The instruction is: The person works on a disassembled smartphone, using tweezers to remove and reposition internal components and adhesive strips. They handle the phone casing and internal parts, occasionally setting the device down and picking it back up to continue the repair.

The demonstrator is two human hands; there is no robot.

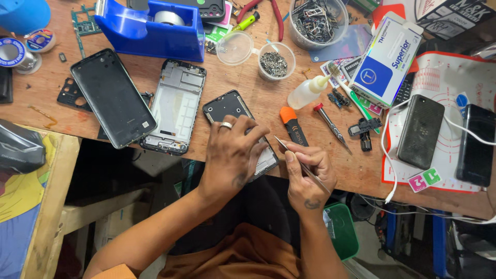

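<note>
now tweezers (302, 165) at phone frame (232, 111)

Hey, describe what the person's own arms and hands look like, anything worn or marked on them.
Both forearms are bare. The left hand wears a plain silver ring on one of its fingers and has a small dark tattoo near the wrist. The right hand has no ring in view and carries a small dark tattoo at the wrist. An orange sleeve edge shows at the left upper arm.
</note>
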